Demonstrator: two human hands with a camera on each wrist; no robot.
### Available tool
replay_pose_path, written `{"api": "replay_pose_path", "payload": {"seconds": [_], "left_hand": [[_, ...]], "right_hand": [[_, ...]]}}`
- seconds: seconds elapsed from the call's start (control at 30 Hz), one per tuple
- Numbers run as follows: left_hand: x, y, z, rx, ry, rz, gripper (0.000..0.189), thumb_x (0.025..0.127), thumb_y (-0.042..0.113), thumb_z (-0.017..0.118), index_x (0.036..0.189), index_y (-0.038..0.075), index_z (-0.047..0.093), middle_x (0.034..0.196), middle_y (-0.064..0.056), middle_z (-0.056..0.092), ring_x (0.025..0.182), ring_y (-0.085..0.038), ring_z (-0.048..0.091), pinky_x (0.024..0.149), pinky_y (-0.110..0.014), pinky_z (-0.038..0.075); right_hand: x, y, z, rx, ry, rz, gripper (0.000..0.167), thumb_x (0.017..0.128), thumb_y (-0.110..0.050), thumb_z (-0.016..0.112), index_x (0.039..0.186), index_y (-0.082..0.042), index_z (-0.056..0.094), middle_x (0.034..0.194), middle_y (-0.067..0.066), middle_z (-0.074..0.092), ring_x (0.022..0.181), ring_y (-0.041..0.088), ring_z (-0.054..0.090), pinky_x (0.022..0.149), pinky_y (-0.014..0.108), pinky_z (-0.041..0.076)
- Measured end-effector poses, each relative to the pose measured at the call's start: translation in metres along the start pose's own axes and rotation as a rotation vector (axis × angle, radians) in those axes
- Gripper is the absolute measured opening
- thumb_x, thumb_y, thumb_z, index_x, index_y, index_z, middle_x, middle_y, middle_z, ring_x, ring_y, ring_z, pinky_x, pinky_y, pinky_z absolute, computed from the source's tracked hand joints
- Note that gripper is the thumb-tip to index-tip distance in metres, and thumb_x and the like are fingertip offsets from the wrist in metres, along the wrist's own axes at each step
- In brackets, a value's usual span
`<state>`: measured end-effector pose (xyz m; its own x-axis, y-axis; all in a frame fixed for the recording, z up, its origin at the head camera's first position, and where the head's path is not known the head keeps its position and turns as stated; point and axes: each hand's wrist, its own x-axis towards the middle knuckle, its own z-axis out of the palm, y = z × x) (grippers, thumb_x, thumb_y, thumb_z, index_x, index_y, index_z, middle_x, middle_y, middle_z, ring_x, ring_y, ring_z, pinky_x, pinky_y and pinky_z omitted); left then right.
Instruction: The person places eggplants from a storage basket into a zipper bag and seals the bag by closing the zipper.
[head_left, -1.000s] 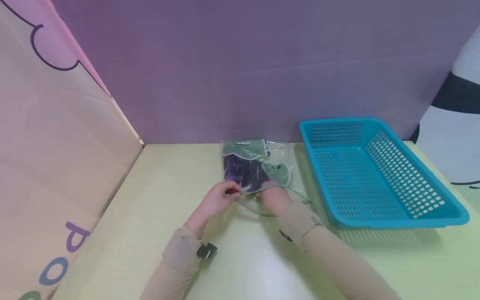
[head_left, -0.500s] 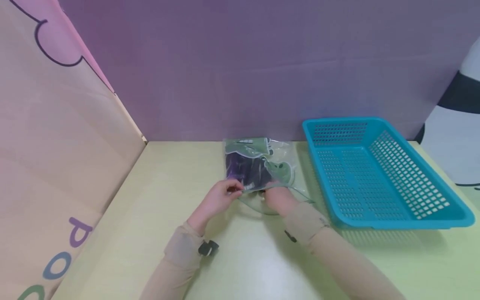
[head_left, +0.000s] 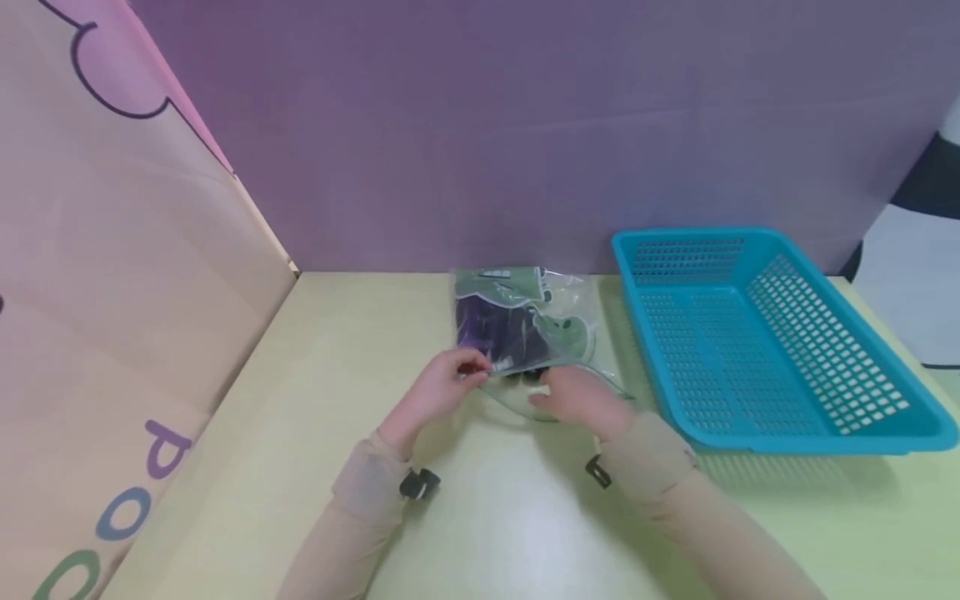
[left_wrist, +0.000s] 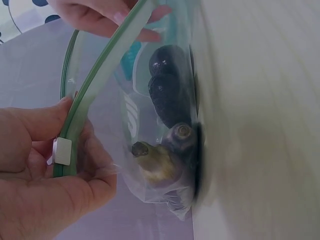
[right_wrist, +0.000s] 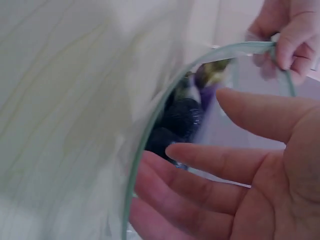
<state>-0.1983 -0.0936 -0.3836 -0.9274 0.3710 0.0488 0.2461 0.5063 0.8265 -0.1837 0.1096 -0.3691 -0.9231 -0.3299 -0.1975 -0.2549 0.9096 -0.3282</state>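
Note:
A clear slider zip bag (head_left: pixel 504 288) with green cartoon prints lies at the back of the table, its mouth gaping toward me. Dark purple eggplants with stem ends, one eggplant (left_wrist: pixel 156 165) yellowish at the top, show inside, beside dark glossy rounded things (left_wrist: pixel 170 95). My left hand (head_left: pixel 441 385) pinches the green zip edge (left_wrist: pixel 102 57), right by the white slider (left_wrist: pixel 62 151). At the bag's opening is my right hand (head_left: pixel 583 395), fingers extended and spread, thumb apart; its fingertips (right_wrist: pixel 150 172) are just inside the rim, with nothing gripped between them.
A blue plastic basket (head_left: pixel 750 442) with perforated walls stands on the table (head_left: pixel 360 350) to the right of the bag. A purple backdrop (head_left: pixel 465 133) rises behind the table, and a printed pale panel (head_left: pixel 135 275) borders the left side.
My right hand has drawn back from inside the bag toward its mouth and slightly right, and its fingers are now visible. My left hand keeps its hold on the zip edge. The head view has shifted slightly.

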Motion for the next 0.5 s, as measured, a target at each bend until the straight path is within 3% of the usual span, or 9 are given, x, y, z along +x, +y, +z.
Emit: {"api": "replay_pose_path", "payload": {"seconds": [0.13,0.3,0.43,0.5], "left_hand": [[-0.001,-0.001,0.0,0.007,0.001,-0.015,0.011,0.087,0.001,0.061,0.097,0.003,0.066,0.095,-0.009,0.066,0.094,-0.023,0.061,0.091,-0.037,0.051],[-0.001,-0.003,0.001,0.001,-0.021,-0.018,0.012,0.087,0.001,0.061,0.098,0.002,0.066,0.095,-0.01,0.066,0.094,-0.023,0.061,0.091,-0.037,0.051],[-0.002,-0.006,0.0,0.01,-0.049,0.012,0.012,0.087,0.0,0.06,0.098,0.001,0.066,0.096,-0.011,0.066,0.094,-0.024,0.061,0.091,-0.036,0.051],[-0.002,-0.008,-0.001,0.026,-0.067,0.042,0.012,0.087,-0.001,0.06,0.098,-0.001,0.065,0.096,-0.012,0.066,0.093,-0.024,0.062,0.089,-0.035,0.052]], "right_hand": [[-0.007,0.002,-0.006,0.066,-0.029,-0.06,0.031,0.09,-0.026,0.061,0.102,0.001,0.067,0.103,0.016,0.07,0.09,0.029,0.066,0.083,0.043,0.053],[-0.015,0.002,-0.013,0.164,0.018,-0.093,0.025,0.091,-0.024,0.06,0.098,-0.002,0.07,0.087,0.011,0.071,0.074,0.02,0.065,0.07,0.034,0.055],[-0.018,-0.001,-0.015,0.2,0.122,-0.083,0.022,0.09,-0.023,0.062,0.088,-0.003,0.071,0.065,0.003,0.063,0.055,0.01,0.053,0.055,0.025,0.047],[-0.018,-0.002,-0.015,0.197,0.2,-0.102,0.018,0.087,-0.02,0.066,0.082,-0.004,0.071,0.062,0.001,0.061,0.052,0.009,0.049,0.052,0.023,0.045]]}}
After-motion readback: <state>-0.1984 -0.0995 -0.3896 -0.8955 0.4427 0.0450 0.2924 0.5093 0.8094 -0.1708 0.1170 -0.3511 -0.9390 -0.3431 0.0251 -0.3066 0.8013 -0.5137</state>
